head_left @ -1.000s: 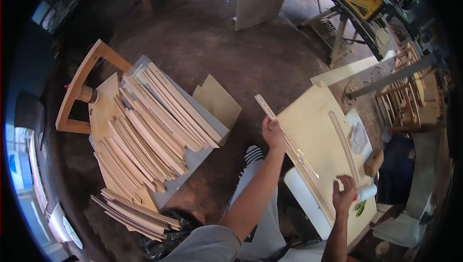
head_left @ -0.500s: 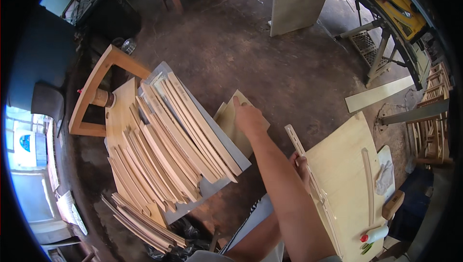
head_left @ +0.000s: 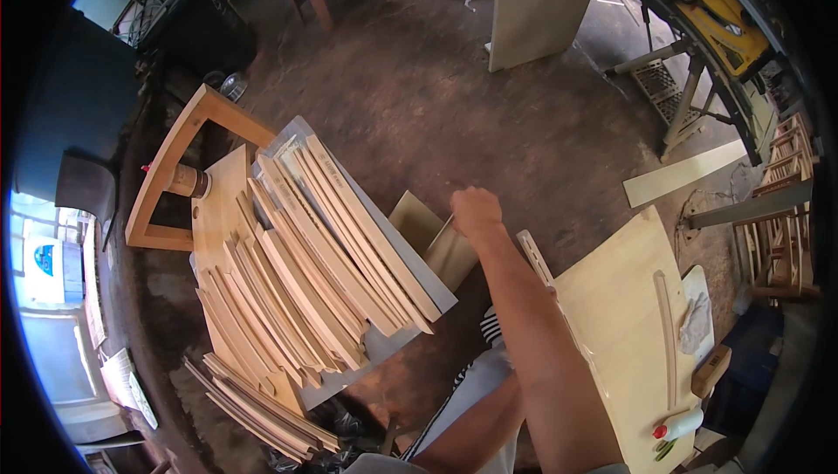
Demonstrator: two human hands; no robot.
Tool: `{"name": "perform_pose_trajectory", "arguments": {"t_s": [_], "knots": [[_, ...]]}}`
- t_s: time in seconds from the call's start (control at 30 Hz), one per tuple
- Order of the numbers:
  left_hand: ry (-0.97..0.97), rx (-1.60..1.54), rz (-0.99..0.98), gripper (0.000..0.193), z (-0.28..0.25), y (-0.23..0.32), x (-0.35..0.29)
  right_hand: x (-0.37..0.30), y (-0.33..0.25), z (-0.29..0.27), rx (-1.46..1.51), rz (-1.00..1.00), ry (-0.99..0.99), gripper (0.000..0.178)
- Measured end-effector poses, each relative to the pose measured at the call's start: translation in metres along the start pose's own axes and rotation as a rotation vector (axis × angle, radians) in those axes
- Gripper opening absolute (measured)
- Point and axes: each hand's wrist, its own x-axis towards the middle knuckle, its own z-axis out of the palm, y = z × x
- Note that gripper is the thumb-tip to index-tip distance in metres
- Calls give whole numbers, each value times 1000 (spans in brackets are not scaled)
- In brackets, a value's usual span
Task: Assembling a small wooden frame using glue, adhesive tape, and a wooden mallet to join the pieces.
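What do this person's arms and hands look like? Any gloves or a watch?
The right hand wears no glove, and no watch shows on its wrist. The right forearm and left forearm are bare. A bit of grey sleeve peeks in at the bottom edge. The left hand is hidden behind the right arm.

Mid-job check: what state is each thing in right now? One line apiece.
Right hand: closed on the thin board
Thin board: tilted, gripped at its upper end
Left hand: hidden behind the right forearm
Wooden strips: laid side by side
Curved strip: lying on the pale panel
White bottle: on its side, red cap on
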Motion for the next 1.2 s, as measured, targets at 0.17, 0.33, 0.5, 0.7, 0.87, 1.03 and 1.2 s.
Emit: {"name": "perform_pose_trajectory", "arguments": {"t_s": [0.17, 0.33, 0.5, 0.7, 0.87, 1.03, 1.2], "knots": [[-53, 16, 82, 32, 18, 13, -12, 3, 7, -69, -44, 92, 27, 15], [-153, 9, 103, 30, 45, 6, -25, -19, 60, -173, -299, 148, 304, 13], [73, 245, 333, 26, 10, 9, 16, -92, 34, -339, -526, 154, 496, 14], [50, 329, 231, 23, 46, -1, -22, -295, 94, -511, -682, -81, 931, 18], [-2, 206, 270, 31, 20, -5, 26, -456, 152, -543, 199, 338, 1006, 22], [-96, 203, 214, 23, 24, -19, 26, -602, 142, -512, 495, 487, 1080, 24], [-73, 275, 252, 32, 9, -8, 56, -689, 124, -476, 797, 468, 1238, 22]]}}
